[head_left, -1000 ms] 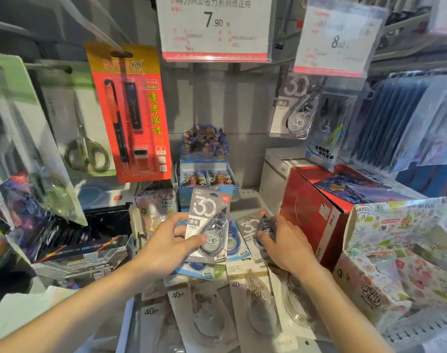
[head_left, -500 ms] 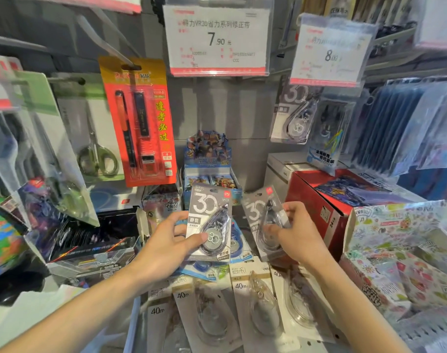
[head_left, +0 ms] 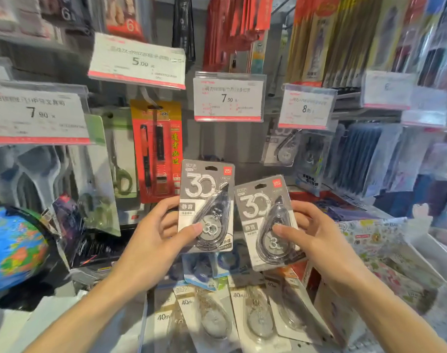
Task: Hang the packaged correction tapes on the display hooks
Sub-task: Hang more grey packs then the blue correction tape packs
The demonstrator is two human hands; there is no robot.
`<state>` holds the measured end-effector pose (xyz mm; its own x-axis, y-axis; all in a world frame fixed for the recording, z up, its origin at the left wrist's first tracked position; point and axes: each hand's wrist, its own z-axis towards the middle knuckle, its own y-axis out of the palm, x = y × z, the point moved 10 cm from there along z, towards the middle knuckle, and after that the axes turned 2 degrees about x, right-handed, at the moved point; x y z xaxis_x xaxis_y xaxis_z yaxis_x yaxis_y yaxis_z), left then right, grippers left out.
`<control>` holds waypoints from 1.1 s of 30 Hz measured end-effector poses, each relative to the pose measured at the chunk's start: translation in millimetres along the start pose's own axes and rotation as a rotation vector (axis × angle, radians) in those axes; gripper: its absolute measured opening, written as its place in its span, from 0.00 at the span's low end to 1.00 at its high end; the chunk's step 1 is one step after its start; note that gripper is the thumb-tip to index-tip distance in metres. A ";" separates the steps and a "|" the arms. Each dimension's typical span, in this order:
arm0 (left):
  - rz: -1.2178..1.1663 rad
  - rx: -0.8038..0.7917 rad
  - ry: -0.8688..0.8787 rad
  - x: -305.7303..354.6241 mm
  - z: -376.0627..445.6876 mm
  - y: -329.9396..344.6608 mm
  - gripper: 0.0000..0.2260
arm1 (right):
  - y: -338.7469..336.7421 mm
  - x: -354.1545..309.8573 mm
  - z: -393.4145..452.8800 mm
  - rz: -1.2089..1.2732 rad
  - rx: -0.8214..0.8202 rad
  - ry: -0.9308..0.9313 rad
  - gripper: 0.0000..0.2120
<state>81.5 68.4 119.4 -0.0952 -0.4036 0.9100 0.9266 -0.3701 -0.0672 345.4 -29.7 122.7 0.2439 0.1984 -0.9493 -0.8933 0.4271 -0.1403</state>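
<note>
Two grey packaged correction tapes are held up side by side in front of the display wall, each marked with a large "30". One, the left pack [head_left: 207, 205], stands upright in the left hand [head_left: 151, 240], thumb pressed on its front near the blister and fingers curled behind the card, where they are hidden. Just beside it, tilted slightly, the right pack [head_left: 267, 222] is pinched by the right hand [head_left: 316, 240], thumb on the clear blister, the other fingers mostly out of sight behind the card. Both packs sit below the 7.90 price tag [head_left: 228, 98], whose small print is blurred. Any hook under that tag cannot be made out. Another grey correction tape pack [head_left: 281, 146] hangs under the 8.00 tag [head_left: 306, 108], partly covered by it. Below the hands lie "40m" tape packs [head_left: 212, 319], overlapping and cut off at the bottom edge. At far left, a globe [head_left: 13, 245] is cropped.
</note>
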 end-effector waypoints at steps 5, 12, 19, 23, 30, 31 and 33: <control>0.032 0.015 0.046 22.0 -9.0 24.4 0.23 | -28.7 -25.4 -6.1 0.029 -0.041 -0.101 0.19; 0.075 0.081 0.135 50.9 -11.1 86.6 0.21 | -97.0 -31.0 7.0 0.141 -0.068 -0.212 0.23; 0.233 0.205 0.180 80.5 -10.3 149.6 0.18 | -168.3 -27.1 32.4 0.205 -0.073 -0.279 0.20; 0.343 0.262 0.223 108.9 -14.7 173.3 0.19 | -183.2 -27.8 39.0 0.199 -0.103 -0.322 0.19; 0.503 0.264 0.225 153.8 0.1 176.4 0.19 | -188.2 -44.5 48.1 0.078 -0.171 -0.396 0.22; 0.514 0.253 0.240 159.6 1.6 177.5 0.19 | -189.8 -45.5 49.6 0.070 -0.169 -0.403 0.22; 0.515 0.235 0.270 168.9 3.0 178.0 0.18 | -190.9 -47.7 50.9 0.059 -0.170 -0.413 0.21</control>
<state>231.4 -63.1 262.3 0.3245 -0.6896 0.6474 0.9305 0.1098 -0.3495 523.5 -75.8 209.1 0.2902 0.5684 -0.7698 -0.9510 0.2607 -0.1661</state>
